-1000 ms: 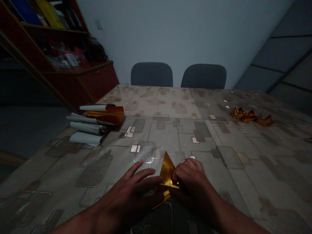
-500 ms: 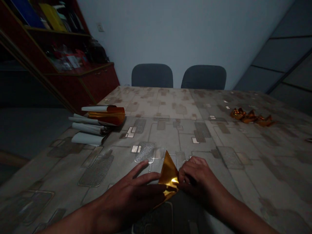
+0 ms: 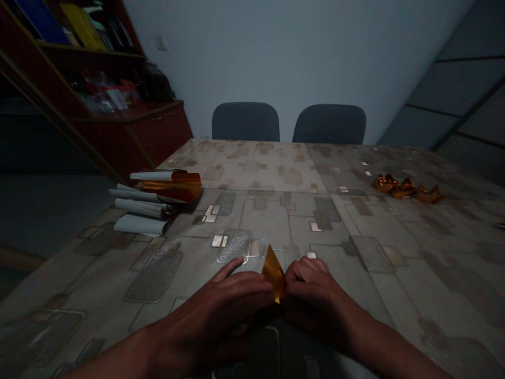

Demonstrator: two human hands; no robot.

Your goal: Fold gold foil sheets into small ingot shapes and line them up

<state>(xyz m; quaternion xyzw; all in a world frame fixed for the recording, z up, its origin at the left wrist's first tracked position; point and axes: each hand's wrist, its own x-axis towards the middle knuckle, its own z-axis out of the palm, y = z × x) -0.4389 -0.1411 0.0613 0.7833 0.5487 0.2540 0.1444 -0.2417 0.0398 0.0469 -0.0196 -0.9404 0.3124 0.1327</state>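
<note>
A piece of gold foil paper (image 3: 273, 272), folded to a pointed shape, stands between my two hands above the near part of the table. My left hand (image 3: 232, 300) lies along its left side, the fingers closed together against the foil and one raised a little apart. On the other side, my right hand (image 3: 310, 287) is curled, its fingertips pinching the foil's right edge. The lower part of the foil is hidden behind the fingers.
Folded gold foil pieces (image 3: 406, 188) sit in a row at the right. Loosely folded gold and white sheets (image 3: 158, 202) lie at the table's left edge. Two grey chairs (image 3: 245, 122) stand behind the patterned tablecloth (image 3: 276, 173). A red cabinet (image 3: 158, 134) is at far left.
The foil has turned and narrowed, showing less of its face. My left hand has moved in to the right, closer to my right hand, and covers more of the foil.
</note>
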